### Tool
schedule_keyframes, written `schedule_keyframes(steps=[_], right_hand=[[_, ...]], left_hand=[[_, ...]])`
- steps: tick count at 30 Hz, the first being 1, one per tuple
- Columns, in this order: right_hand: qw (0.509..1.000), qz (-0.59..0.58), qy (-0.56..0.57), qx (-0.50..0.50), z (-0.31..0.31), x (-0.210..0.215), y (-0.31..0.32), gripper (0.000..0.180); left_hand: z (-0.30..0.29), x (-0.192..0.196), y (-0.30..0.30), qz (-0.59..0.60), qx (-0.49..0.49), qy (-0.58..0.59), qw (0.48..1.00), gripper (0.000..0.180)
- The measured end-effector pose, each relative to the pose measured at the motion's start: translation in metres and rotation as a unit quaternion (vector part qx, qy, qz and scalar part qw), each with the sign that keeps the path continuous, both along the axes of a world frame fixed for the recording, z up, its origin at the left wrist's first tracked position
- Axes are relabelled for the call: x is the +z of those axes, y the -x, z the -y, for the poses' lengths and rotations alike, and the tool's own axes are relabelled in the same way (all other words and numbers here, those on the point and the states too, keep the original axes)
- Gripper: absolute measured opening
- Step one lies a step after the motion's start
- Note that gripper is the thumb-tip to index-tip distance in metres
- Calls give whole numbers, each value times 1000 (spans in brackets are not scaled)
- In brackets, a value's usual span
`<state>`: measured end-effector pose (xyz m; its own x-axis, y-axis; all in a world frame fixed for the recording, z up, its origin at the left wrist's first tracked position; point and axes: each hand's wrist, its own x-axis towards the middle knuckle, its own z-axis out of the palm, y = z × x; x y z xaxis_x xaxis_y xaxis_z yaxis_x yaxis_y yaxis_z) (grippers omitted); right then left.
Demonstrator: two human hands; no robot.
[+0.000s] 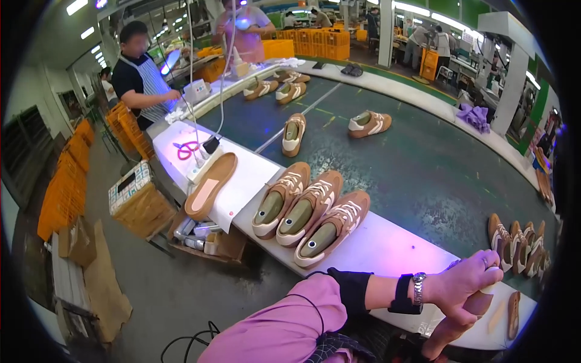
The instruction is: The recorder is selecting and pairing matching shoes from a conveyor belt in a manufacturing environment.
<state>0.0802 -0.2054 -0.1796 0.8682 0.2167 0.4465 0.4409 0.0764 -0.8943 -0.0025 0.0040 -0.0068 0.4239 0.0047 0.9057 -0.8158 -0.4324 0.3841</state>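
My left hand (pixel 469 281), reached out to the right past a watch and a dark wristband, is closed around a tan shoe piece (pixel 479 304). The fingers cover most of it, so its exact kind is hidden. Just below, my right hand (pixel 446 336) comes up against the same piece with its fingers bent; part of it is hidden. Close to both hands, a narrow brown sole-shaped piece (pixel 513 314) lies on the white ledge (pixel 399 248). Farther left on the ledge stand three brown lace-up shoes (pixel 318 212) with green forms inside.
A brown sole (pixel 212 184) with a pale pink patch lies by a power strip and pink-handled scissors (pixel 186 150). More shoes (pixel 369 123) stand on the green conveyor belt (pixel 399 163), others (pixel 519 245) at its right. A co-worker (pixel 142 78) stands at far left beside orange crates (pixel 66 175).
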Motion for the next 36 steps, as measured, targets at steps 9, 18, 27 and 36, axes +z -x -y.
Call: schedule_keyframes(steps=[9,18,27,36], right_hand=[[984,13,96,149,-2,-26,-77,61],[981,48,84,166,43,-61,-75,59],[994,91,18,62,-34,5,4,58],[990,10,-130,49,-133,133,61,78]], left_hand=[[-19,-1,-20,7,14,49,999,69],[-27,0,-11,-30,34,69,997,79],[-30,10,7,-32,23,60,997,83],[-54,7,-7,35,86,-55,994,68]])
